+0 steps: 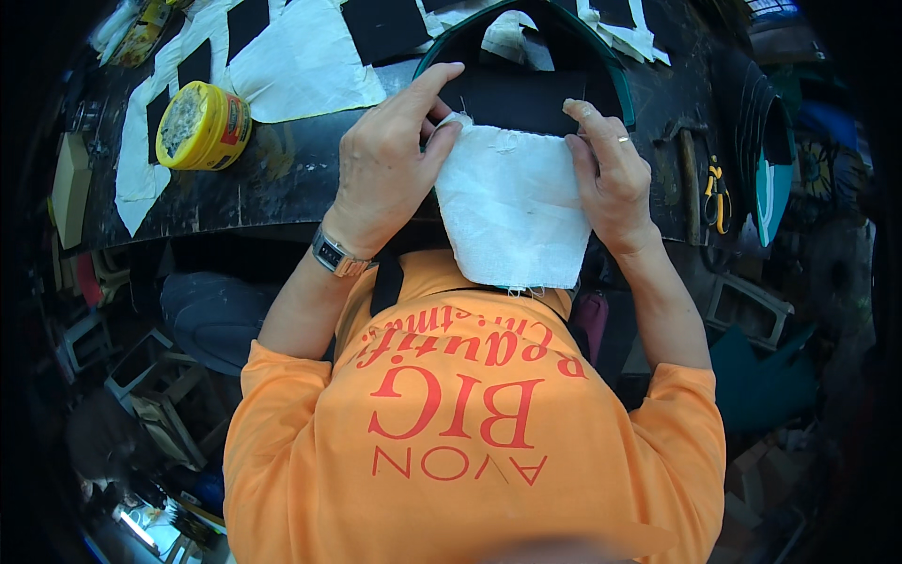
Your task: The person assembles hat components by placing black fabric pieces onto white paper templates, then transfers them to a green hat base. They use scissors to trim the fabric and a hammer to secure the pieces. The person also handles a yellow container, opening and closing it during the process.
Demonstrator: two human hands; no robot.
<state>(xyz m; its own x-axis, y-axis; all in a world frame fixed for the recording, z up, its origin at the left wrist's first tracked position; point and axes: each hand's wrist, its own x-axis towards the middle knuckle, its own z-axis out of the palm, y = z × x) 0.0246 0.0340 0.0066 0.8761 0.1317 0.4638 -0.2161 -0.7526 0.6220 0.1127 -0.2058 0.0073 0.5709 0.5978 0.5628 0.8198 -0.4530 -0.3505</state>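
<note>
The left hand (383,164) is closed in a pinch on the upper left corner of a white cloth piece (512,211), thumb and forefinger folded over its edge, the forefinger stretched out toward one o'clock. A silver watch with a tan strap (336,254) sits on that wrist at about seven o'clock from the hand. The right hand (611,174), with a ring (624,140) on one finger, presses flat along the cloth's right edge, fingers extended and the forefinger tip reaching past the upper right corner; it holds the cloth down rather than gripping it.

The cloth is off-white and loosely woven, roughly a trapezoid, wider at the top. Its lower edge is frayed, with threads hanging, and the surface is slightly creased. It lies between both hands at the near edge of the dark worktable (282,179), its lower half overhanging toward the orange shirt (470,442). At twelve o'clock from the cloth, touching its upper edge, lies a black piece inside a curved green rim (526,19).

At nine o'clock, well apart, stands an open yellow tub (202,125) of pale paste. More white and black cut pieces (301,61) lie scattered at eleven o'clock. At three o'clock, yellow-handled pliers (718,195) rest near the table's edge.
</note>
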